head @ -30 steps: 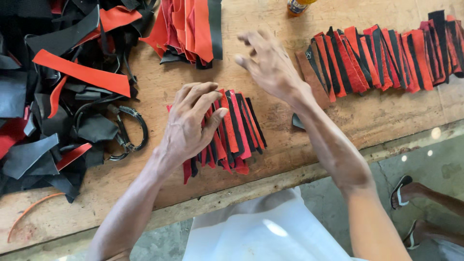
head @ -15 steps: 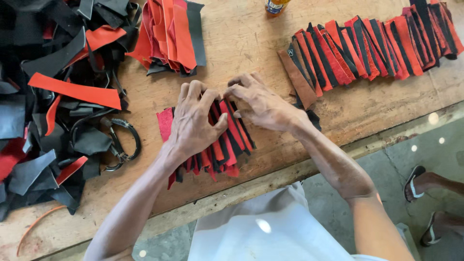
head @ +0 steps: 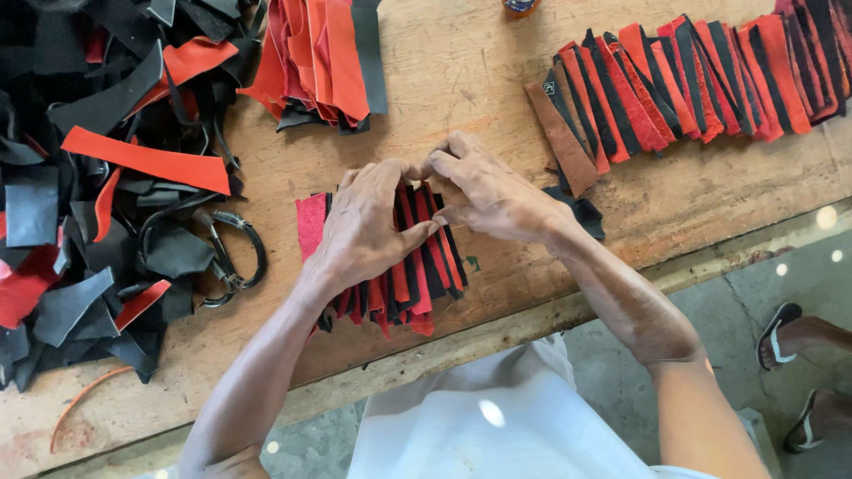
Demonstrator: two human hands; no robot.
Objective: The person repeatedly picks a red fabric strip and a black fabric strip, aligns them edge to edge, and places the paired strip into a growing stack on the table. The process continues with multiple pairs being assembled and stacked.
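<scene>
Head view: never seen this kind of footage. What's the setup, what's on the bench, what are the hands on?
There is no machine here. A person wears a camera on the head, so the one picture looks straight down at their own two bare hands over a wooden workbench.

The left hand lies flat on a small fanned stack of red and black strips, pressing it down. The right hand meets it at the top of the same stack, fingertips on the strip ends. Neither hand has a closed grip on anything; both rest on the stack.

Around them: a big heap of black and red scraps on the left, with scissors at its edge, a pile of orange-red pieces at the top, and a long row of overlapped strips at upper right. A sandalled foot shows on the floor.
</scene>
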